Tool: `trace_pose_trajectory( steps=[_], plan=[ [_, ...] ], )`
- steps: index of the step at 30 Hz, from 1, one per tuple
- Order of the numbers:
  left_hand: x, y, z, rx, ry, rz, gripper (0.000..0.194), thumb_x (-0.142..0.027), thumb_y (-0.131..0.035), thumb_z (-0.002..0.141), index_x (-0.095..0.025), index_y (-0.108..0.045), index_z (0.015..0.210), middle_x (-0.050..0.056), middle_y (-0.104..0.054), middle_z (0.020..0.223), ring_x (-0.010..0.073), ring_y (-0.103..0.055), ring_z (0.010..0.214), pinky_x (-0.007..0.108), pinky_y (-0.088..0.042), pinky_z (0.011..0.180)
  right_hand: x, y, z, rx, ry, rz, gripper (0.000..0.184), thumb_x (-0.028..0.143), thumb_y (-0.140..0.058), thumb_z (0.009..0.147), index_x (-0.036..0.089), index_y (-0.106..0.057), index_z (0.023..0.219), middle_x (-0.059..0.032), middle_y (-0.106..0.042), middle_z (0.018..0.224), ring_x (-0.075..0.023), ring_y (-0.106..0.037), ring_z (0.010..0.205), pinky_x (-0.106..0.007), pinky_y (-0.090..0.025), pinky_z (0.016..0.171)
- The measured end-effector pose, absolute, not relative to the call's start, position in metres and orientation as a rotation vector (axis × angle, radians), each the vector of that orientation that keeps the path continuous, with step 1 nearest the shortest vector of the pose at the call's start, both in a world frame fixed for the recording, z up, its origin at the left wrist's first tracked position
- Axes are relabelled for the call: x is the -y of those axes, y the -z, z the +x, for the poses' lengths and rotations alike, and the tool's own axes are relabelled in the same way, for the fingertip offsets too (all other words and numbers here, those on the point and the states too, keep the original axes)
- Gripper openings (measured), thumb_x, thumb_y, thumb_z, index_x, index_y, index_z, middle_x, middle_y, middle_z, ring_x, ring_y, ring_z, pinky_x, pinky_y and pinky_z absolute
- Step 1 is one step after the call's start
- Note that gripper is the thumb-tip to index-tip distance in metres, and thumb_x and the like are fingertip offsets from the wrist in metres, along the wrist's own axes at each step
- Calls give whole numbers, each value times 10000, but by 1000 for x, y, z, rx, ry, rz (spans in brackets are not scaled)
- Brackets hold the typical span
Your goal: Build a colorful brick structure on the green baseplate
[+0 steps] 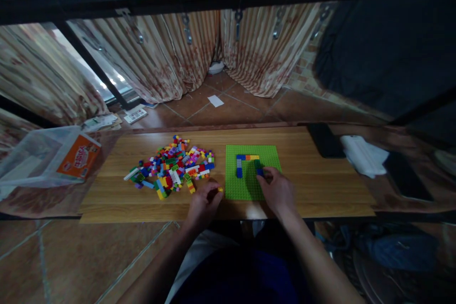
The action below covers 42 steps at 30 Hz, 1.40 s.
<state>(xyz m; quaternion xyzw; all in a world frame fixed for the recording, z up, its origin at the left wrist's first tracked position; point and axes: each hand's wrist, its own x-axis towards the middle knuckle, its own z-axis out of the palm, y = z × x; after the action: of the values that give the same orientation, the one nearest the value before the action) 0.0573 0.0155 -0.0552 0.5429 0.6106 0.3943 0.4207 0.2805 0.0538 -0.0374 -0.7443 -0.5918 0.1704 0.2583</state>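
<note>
A green baseplate [249, 152] lies on a wooden board [306, 185]. On it stand a few bricks in a row and two short columns: blue, orange, yellow, grey and green. My right hand [276, 190] rests on the plate's right part, its fingertips pinched on a dark blue brick [260, 171] at the end of the right column. My left hand [204, 199] lies curled on the board just left of the plate, pinching a small yellow brick [220, 190]. A heap of several loose coloured bricks [171, 166] lies to the left.
A clear plastic bag with an orange label [53, 156] lies at the far left. A black phone [322, 140], a white cloth [361, 154] and another dark flat device [406, 178] lie at the right. Curtains and a black bar stand beyond the board.
</note>
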Motion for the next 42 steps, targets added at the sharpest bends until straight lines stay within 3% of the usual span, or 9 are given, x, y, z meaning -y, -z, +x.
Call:
trace_pose_trajectory(
  steps=[9,19,26,30,35,38,42],
  plan=[
    [-15,57,57,-1550,-977,1444,142,-306,-643,807,-206,-673,903,29,-665,832,166,-621,765,278,-481,743,-55,42,272,1649,-371,-2120,308,396,-559,865,180,-664,1058,-92,-716,937,-224,-655,818,-329,-424,696],
    [-15,52,58,-1514,-1019,1278,231,-329,-657,776,-197,-692,962,27,-680,866,162,-617,790,262,-479,742,-54,46,274,1608,-386,-2089,404,493,-533,868,171,-671,1070,-99,-710,902,-231,-646,804,-337,-422,695],
    [-17,21,74,-1304,-999,706,339,-416,-650,713,-177,-653,953,-10,-560,713,131,-579,581,238,-462,519,-51,51,293,1525,-442,-1907,450,501,-461,890,145,-686,1046,-116,-728,898,-233,-654,785,-352,-461,730],
    [-26,13,94,-1124,-957,553,327,-476,-613,714,-171,-603,831,-7,-544,731,101,-523,549,206,-399,452,-53,50,305,1536,-470,-1833,399,431,-431,894,158,-717,950,-128,-735,973,-236,-660,856,-360,-479,789],
    [-58,13,124,-1290,-766,1100,187,-333,-575,760,-180,-573,653,-38,-473,560,90,-425,500,211,-327,482,-65,43,310,1633,-602,-1904,316,386,-483,876,200,-738,895,-73,-744,896,-204,-660,784,-326,-470,731],
    [-85,9,141,-1424,-579,1611,185,-183,-525,768,-173,-635,619,-7,-556,577,129,-507,592,248,-386,597,-75,38,310,1735,-641,-1920,266,355,-524,868,212,-747,850,-63,-748,868,-202,-668,802,-314,-461,733],
    [-111,3,157,-1512,-247,1894,235,-142,-540,783,-162,-697,610,44,-602,568,178,-582,642,281,-431,667,-86,35,311,1791,-661,-1958,239,315,-542,860,223,-757,815,-60,-751,847,-207,-674,795,-308,-452,705]
  ],
)
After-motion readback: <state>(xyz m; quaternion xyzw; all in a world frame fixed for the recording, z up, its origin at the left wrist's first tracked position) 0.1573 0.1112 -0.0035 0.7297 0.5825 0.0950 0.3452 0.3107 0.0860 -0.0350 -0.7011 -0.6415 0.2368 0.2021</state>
